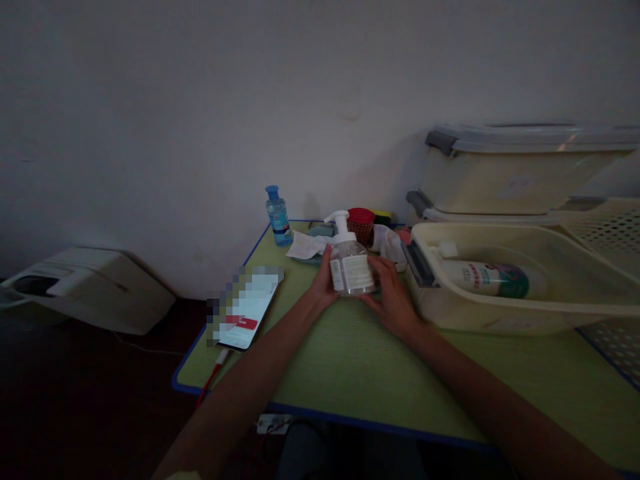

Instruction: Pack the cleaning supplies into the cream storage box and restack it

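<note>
A clear pump bottle (351,270) with a white pump head and a white label is held between both hands over the table. My left hand (326,279) grips its left side, thumb up along the wall. From the right, my right hand (393,297) has its fingers around the other side. The bottle leans slightly to the left. Behind it lie a folded white cloth (309,245), a red-topped woven container (361,225) and a crumpled whitish item (389,247).
A blue bottle (279,219) stands at the table's back left. A phone (250,303) with a red cable (209,381) lies at the left edge. On the right, an open cream bin (500,319) holds a white-and-green bottle (487,279); a lidded bin (495,180) stands behind.
</note>
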Demonstrator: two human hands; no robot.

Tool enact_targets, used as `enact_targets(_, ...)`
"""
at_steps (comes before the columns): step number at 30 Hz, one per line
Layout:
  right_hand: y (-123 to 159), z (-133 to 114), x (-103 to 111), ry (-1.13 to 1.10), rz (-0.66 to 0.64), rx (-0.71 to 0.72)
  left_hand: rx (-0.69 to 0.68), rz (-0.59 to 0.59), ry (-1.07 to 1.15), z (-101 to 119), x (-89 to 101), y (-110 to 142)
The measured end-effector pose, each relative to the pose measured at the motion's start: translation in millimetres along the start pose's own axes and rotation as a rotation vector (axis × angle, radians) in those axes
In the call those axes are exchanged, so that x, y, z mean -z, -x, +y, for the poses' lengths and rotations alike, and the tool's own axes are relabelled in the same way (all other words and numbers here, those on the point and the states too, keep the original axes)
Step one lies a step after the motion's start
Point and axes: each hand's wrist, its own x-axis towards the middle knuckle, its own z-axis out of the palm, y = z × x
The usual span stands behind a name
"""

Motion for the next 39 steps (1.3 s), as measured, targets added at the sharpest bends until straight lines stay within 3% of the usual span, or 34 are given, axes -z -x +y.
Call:
enact_targets(19, 0, 0, -2, -0.054, 0.03, 0.052, 0.058, -0.026, -0.038, 0, 4.6, -4)
enact_targets(31, 1, 5, -1, 0.092, 0.005, -0.004, 0.068, -0.084, -0.075, -3, 12.8, -11)
enact_targets(39, 2, 8, 0, 0.14, -0.03, 0.006, 0.01, 0.018, -0.06, -6, 10.1, -12)
